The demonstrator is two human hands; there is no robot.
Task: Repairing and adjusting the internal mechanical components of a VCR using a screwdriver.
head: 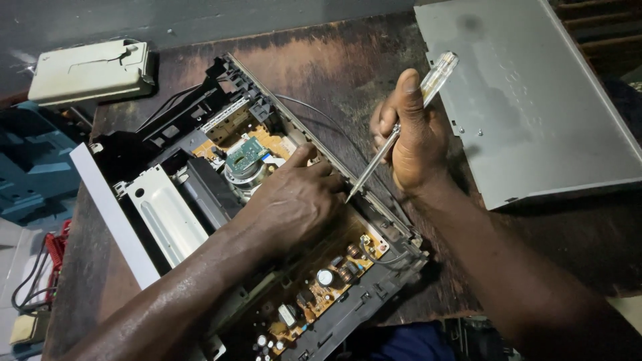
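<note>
An opened disc player lies on a dark worn wooden table, its circuit boards and drive mechanism bare. My left hand rests flat inside it, fingers pressing near the right side wall. My right hand grips a screwdriver with a clear handle. Its metal tip touches the player's right edge, just beside my left fingertips. An orange power board with capacitors shows near the player's front corner.
The player's grey metal cover lies upside down at the right. A beige plastic box sits at the back left. Blue and red objects with cables lie off the table's left edge.
</note>
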